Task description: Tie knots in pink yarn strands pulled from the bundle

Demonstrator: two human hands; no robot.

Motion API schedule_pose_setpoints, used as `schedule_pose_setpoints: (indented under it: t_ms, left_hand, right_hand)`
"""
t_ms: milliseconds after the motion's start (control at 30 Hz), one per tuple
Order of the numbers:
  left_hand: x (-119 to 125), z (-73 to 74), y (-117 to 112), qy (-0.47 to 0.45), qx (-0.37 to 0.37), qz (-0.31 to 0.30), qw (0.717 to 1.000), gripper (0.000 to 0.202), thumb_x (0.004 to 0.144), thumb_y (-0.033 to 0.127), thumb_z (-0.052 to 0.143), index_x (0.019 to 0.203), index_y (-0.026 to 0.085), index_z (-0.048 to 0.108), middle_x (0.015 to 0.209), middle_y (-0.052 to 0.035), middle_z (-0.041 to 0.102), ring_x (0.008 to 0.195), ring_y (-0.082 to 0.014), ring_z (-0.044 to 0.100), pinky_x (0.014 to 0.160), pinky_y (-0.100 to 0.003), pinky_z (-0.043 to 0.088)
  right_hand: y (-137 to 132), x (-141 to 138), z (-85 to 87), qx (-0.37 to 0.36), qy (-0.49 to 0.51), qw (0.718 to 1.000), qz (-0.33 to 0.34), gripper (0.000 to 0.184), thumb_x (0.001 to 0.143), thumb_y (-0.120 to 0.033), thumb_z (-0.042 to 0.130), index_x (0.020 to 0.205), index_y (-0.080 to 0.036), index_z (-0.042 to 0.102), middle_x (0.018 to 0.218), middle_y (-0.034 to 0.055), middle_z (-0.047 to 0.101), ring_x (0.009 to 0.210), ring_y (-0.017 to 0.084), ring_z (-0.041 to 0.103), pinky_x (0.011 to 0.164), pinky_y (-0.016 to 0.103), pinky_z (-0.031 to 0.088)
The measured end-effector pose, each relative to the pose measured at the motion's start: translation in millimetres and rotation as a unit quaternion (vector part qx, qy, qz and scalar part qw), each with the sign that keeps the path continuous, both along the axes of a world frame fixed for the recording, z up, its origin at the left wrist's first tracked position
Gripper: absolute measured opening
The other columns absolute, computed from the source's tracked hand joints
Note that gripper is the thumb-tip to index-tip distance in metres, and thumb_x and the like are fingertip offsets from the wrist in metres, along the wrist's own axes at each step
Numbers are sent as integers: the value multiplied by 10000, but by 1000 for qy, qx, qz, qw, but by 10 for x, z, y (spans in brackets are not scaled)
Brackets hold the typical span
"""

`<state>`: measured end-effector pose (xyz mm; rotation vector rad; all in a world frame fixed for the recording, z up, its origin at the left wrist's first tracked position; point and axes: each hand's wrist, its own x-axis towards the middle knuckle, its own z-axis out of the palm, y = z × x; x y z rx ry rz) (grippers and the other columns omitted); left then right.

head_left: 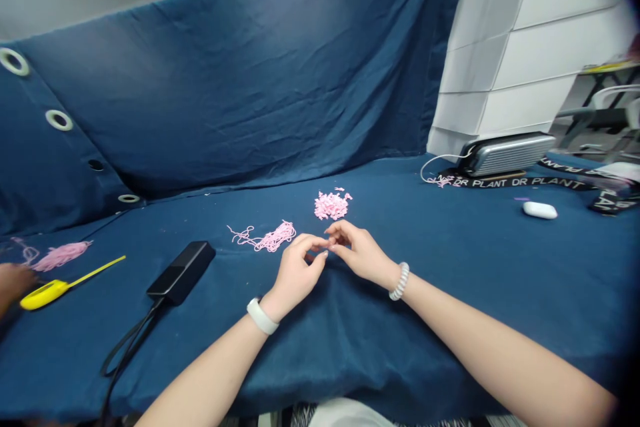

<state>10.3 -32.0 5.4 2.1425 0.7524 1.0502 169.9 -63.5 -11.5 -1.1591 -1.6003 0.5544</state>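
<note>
My left hand (297, 273) and my right hand (356, 250) meet fingertip to fingertip over the blue cloth (450, 280), both pinched around something too small to make out. A white band sits on my left wrist and a white bead bracelet on my right. Just beyond my fingers lies a loose bundle of pink threads (270, 238). Farther back is a small heap of short pink pieces (331, 205).
A black power brick (181, 271) with its cable lies at the left. A yellow tool (55, 288) and another pink thread bundle (61, 254) sit by another person's hand (13, 280). A white oval case (539, 210), a silver box (507, 153) and a printed strap (530, 182) are at the right.
</note>
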Motion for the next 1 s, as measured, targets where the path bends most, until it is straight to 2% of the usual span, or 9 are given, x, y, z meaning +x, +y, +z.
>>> schedule_pose_setpoints:
  t_ms: [100, 233, 367, 633, 800, 900, 1000]
  left_hand:
    - [2, -24, 0, 18, 34, 2, 999, 145, 755, 118, 539, 816, 208, 635, 884, -39, 609, 827, -162, 566, 691, -246, 443]
    - [-7, -67, 42, 32, 72, 13, 997, 229, 755, 103, 536, 949, 215, 586, 918, -30, 598, 848, -162, 562, 710, -266, 458]
    - [-21, -72, 74, 67, 112, -10, 991, 134, 773, 104, 522, 845, 204, 575, 887, -24, 576, 844, -158, 546, 696, -265, 459]
    - [0, -24, 34, 91, 103, -43, 990, 37, 834, 181, 477, 803, 199, 465, 907, -40, 541, 864, -164, 520, 740, -288, 441]
    - [10, -25, -27, 63, 122, -41, 990, 108, 826, 154, 468, 750, 199, 406, 930, -53, 528, 906, -173, 519, 769, -299, 427]
    - [-3, -49, -35, 29, 141, -30, 989, 156, 804, 116, 473, 708, 198, 380, 944, -58, 532, 923, -177, 534, 806, -316, 422]
    - [-8, -65, -20, -3, 121, 4, 993, 113, 802, 132, 500, 760, 195, 416, 989, -67, 543, 931, -177, 550, 801, -317, 439]
  right_hand:
    - [-11, -2, 21, 5, -10, 1000, -2, 221, 767, -117, 522, 974, -192, 504, 782, 10, 628, 716, 137, 596, 704, 279, 459]
    - [-36, 7, 74, -6, -8, 1000, 3, 228, 757, -162, 587, 968, -193, 510, 717, -6, 652, 684, 144, 619, 707, 284, 461]
    - [-54, 38, 125, -14, 13, 1000, 16, 250, 729, -156, 621, 950, -196, 511, 680, -19, 670, 666, 149, 639, 715, 284, 464]
    - [0, 86, 119, -71, 117, 989, 50, 277, 656, -141, 661, 867, -198, 492, 632, -33, 649, 615, 137, 611, 656, 274, 455]
    - [5, 63, 145, -114, 209, 967, 91, 277, 619, -131, 667, 809, -185, 474, 594, -49, 613, 555, 105, 566, 604, 251, 436]
    - [-1, 81, 182, -119, 236, 962, 69, 282, 609, -142, 678, 791, -185, 466, 573, -55, 598, 549, 101, 563, 598, 247, 426]
    - [0, 106, 202, -115, 245, 962, 37, 295, 608, -154, 686, 786, -190, 453, 563, -54, 598, 554, 111, 575, 585, 247, 419]
